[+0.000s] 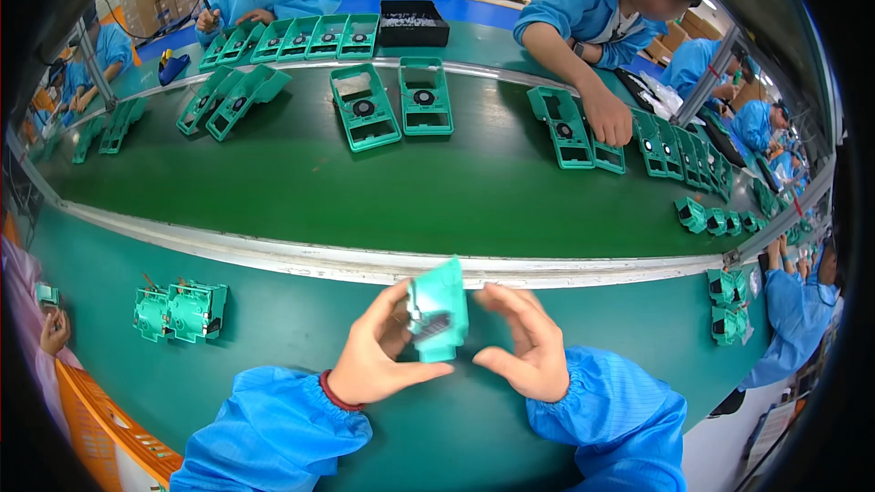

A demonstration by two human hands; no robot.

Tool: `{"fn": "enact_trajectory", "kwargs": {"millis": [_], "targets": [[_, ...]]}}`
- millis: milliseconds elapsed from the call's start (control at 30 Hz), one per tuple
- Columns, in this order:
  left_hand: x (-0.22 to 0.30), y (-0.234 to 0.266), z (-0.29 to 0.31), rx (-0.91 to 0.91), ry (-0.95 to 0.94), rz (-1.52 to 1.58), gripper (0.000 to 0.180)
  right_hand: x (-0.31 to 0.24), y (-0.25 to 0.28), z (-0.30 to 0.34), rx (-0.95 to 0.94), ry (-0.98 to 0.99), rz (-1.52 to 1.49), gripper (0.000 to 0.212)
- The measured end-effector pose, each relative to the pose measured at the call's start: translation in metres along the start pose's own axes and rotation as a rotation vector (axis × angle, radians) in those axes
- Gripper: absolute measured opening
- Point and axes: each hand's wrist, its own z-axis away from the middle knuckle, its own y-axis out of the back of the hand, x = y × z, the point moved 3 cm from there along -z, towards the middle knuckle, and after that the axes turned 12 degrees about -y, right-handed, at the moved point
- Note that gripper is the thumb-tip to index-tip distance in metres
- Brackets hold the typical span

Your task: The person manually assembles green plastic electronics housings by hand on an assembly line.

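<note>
My left hand (pixel 372 348) grips a green plastic housing (pixel 442 310) above the near table, its thumb along the lower edge and its fingers behind. The housing is tilted and a little blurred, with a dark part on its lower face. My right hand (pixel 527 343) is just right of the housing, apart from it, fingers and thumb spread with nothing between them. To the left, two green housings (pixel 194 312) with parts fitted stand side by side on the table. More green housings (pixel 727 308) sit at the table's right end.
Beyond a white rail (pixel 273 260) runs a green conveyor belt (pixel 365 200) carrying green frames (pixel 425 98) with round black parts. A co-worker's hand (pixel 608 117) touches a frame at the right. A black bin (pixel 414 24) stands at the back. An orange basket (pixel 114 428) is at lower left.
</note>
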Motion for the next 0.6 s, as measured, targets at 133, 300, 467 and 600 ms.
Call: {"fn": "enact_trajectory", "kwargs": {"millis": [133,300,467,600], "targets": [[-0.012,0.009,0.008,0.093,0.372,0.657,0.086,-0.009,0.002,-0.002,0.117,0.082,0.255,0.083],[-0.013,0.004,0.012,-0.057,0.484,0.841,0.092,-0.005,0.000,0.003,0.000,0.163,0.245,0.084],[0.002,0.005,0.011,0.034,0.445,0.799,0.095,-0.004,-0.002,0.001,-0.028,0.145,0.242,0.085],[0.032,0.018,-0.010,-0.259,0.111,-0.124,0.082,0.012,0.008,0.004,0.073,0.037,0.215,0.084]]}}
